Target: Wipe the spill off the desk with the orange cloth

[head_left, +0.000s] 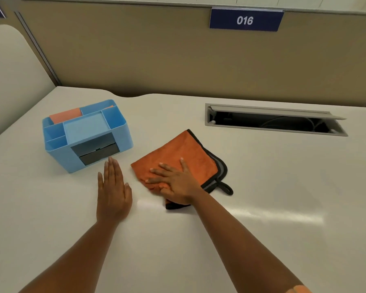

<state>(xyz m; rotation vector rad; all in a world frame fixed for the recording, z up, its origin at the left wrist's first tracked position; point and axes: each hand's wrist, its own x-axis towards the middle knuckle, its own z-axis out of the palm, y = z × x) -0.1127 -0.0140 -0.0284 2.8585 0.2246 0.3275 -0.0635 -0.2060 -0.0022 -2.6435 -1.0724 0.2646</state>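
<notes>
Orange cloth (184, 154) partly under right hand (175, 185)

Under your palm, the orange cloth (178, 157) looks like soft, napped microfibre, matt, with a smoother grey-and-black stitched trim. The desk (262, 187) is a smooth off-white laminate with a faint sheen; you see streaks of glare at lower right. The blue organizer (87, 134) at left looks like smooth, satin plastic. The partition (135, 49) behind looks like matt woven fabric.

Orange cloth (178, 154) partly under right hand (173, 182)
</notes>
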